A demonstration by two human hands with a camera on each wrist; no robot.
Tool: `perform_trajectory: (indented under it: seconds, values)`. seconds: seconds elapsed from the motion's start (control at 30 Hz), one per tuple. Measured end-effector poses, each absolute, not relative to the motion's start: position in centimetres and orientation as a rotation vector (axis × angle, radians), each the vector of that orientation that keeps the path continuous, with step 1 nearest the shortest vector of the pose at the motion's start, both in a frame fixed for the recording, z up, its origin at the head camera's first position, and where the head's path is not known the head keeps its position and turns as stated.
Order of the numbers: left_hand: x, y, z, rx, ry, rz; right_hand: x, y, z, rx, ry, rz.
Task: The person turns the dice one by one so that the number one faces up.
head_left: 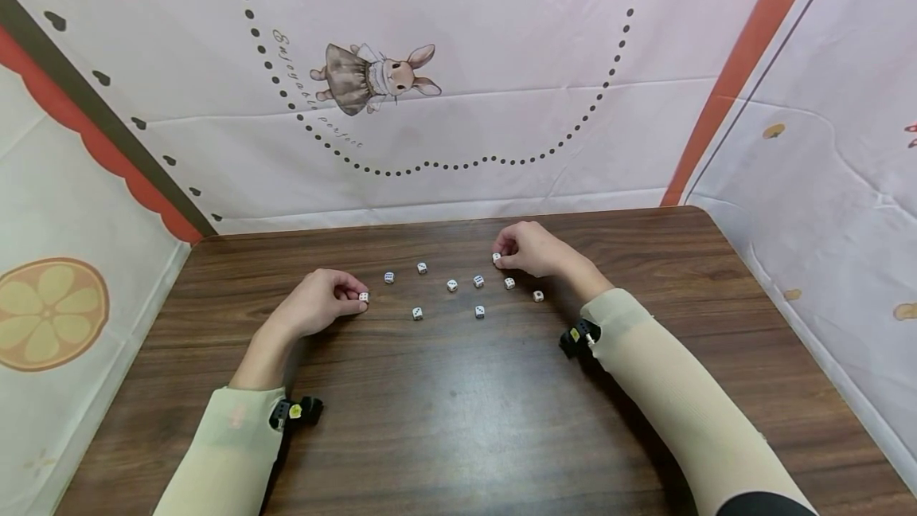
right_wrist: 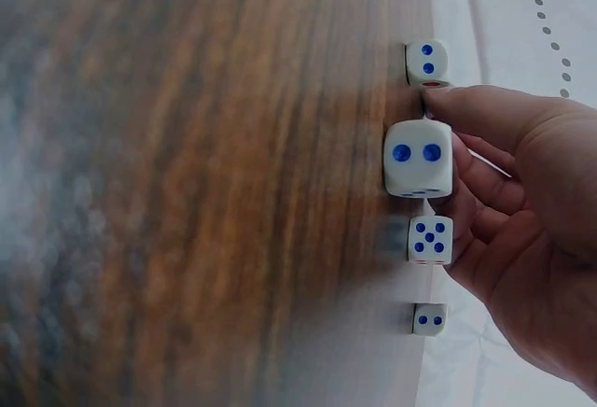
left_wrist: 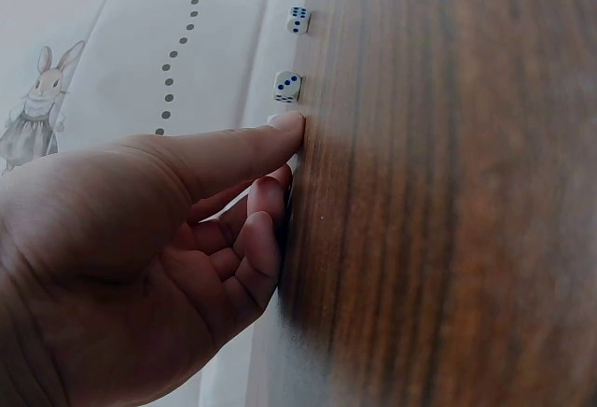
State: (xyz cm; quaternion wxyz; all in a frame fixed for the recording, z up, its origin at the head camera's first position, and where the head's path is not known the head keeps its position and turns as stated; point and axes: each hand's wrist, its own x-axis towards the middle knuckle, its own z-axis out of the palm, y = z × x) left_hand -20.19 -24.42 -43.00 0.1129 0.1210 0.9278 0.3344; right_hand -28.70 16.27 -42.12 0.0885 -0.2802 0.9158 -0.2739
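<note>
My left hand [head_left: 315,302] pinches a small white die [head_left: 364,298] between thumb and fingers, low over the wooden table at the left end of a scatter of dice. In the left wrist view the thumb covers most of that die. Farther right and back, my right hand [head_left: 533,250] pinches another white die [head_left: 497,258] at its fingertips. A die with two blue dots [right_wrist: 418,158] stands large in front of the right fingers in the right wrist view. Close by the right hand are two more dice, one [head_left: 509,283] below its thumb and one [head_left: 538,296] under the wrist.
Between the hands lie several loose dice, among them one at the back [head_left: 422,268], one in the middle [head_left: 452,286] and one nearer the front [head_left: 480,312]. The brown wooden table [head_left: 444,420] ends at a printed cloth [head_left: 501,126] behind.
</note>
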Motion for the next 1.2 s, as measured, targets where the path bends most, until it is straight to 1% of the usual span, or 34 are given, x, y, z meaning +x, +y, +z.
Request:
perform_trajectory:
  seconds: [0.47,0.83,1.2]
  values:
    - [-20.13,-24.33,-42.94,0.340,2.731,0.972,-28.79,16.53,-42.05,-0.801,2.697,-0.820]
    - [-20.29,-24.44,-43.03,0.350,2.724,0.969,-28.69,16.31,-41.72,-0.971,2.588,-0.804]
    - [-20.36,-24.49,-43.06,0.357,2.719,0.972,-28.87,16.11,-41.88,-0.961,2.630,-0.789]
